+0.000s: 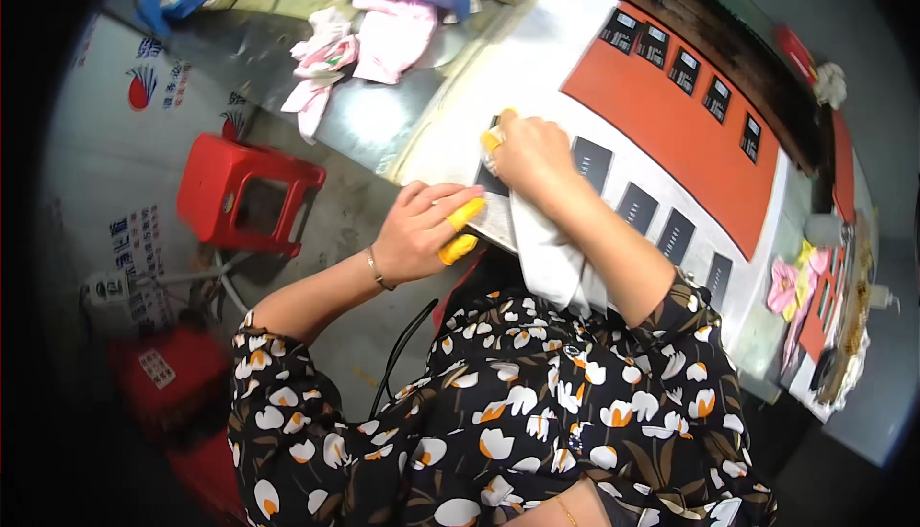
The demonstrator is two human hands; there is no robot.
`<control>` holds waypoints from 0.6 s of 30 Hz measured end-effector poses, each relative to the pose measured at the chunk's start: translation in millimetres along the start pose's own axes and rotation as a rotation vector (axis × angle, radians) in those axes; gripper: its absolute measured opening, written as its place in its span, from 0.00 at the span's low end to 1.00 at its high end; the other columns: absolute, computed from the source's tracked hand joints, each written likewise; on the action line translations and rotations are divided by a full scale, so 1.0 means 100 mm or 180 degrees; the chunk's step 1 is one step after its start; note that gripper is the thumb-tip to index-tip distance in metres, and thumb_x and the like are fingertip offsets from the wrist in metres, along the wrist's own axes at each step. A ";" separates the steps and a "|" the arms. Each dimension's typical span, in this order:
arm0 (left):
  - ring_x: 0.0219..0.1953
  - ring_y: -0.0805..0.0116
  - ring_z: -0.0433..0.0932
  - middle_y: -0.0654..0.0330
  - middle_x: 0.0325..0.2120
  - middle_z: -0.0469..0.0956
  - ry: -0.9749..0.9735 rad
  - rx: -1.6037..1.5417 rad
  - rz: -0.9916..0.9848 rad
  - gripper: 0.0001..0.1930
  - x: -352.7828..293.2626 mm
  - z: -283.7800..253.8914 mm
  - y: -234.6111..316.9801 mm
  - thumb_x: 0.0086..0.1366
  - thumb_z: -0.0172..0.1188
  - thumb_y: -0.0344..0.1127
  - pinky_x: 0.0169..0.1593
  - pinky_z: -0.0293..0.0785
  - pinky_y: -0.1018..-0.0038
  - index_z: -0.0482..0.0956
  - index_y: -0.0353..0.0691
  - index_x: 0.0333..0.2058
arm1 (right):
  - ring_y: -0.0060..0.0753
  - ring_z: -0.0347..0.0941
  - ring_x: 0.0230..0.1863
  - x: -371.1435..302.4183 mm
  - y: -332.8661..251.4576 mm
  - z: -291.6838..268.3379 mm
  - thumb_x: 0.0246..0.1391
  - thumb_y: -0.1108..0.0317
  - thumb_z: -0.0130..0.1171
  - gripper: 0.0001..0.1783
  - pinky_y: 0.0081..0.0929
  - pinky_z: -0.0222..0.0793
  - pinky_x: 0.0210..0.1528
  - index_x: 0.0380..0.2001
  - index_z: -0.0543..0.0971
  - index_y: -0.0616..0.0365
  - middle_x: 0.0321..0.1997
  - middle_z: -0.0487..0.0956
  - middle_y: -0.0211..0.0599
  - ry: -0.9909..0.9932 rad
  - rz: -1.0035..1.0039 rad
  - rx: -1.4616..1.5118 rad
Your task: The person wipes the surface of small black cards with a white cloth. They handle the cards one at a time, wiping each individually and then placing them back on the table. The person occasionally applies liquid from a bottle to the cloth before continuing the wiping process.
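Right hand [534,155] curled round a white cloth [546,254] over a dark plate [490,180]

I see the right fingers bunched, knuckles up, the cloth trailing from beneath them past the edge of the table [548,34]. The plate lies at that edge, partly covered by the hand. The left hand [422,228] sits at the plate's left end, yellow caps [466,213] on two digits held slightly apart; from my view I cannot tell whether they pinch anything. Four more plates [637,207] run rightward in a slanting row, and beyond them I see five black cards [684,72] on an orange mat [628,91].
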State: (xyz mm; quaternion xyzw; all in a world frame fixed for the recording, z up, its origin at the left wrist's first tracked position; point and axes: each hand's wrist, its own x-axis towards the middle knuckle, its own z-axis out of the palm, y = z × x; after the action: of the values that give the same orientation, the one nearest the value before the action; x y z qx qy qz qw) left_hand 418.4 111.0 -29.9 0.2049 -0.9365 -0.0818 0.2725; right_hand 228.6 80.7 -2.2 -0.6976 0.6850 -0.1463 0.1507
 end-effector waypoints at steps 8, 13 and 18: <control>0.33 0.70 0.75 0.61 0.30 0.77 0.0895 -0.2540 -0.2265 0.12 0.21 0.05 -0.14 0.58 0.56 0.32 0.41 0.69 0.76 0.73 0.33 0.40 | 0.55 0.73 0.30 -1.03 0.05 -0.29 0.42 0.66 0.55 0.11 0.44 0.67 0.32 0.26 0.74 0.65 0.25 0.76 0.55 -0.1157 -0.0876 0.0835; 0.50 0.55 0.65 0.50 0.46 0.69 -0.0494 -0.1000 -0.0369 0.37 1.26 0.33 1.00 0.47 0.65 0.46 0.53 0.59 0.65 0.62 0.32 0.52 | 0.26 0.70 0.30 -2.24 0.88 -0.94 0.48 0.62 0.57 0.12 0.26 0.65 0.34 0.28 0.73 0.62 0.25 0.75 0.34 -0.0527 -0.0116 0.3302; 0.54 0.50 0.59 0.42 0.51 0.61 -0.1009 -0.0880 0.0197 0.54 1.98 1.30 2.15 0.37 0.71 0.54 0.57 0.52 0.59 0.53 0.27 0.57 | 0.12 0.64 0.30 -3.37 1.80 -1.13 0.50 0.67 0.56 0.07 0.12 0.59 0.33 0.28 0.73 0.59 0.28 0.71 0.23 0.1344 0.1045 0.3673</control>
State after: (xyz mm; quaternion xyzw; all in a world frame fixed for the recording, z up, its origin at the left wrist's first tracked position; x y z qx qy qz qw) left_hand 123.2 225.5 12.8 0.1213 -0.9534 -0.2322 0.1497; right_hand 11.8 413.8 27.6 -0.3462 0.6089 -0.6013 0.3845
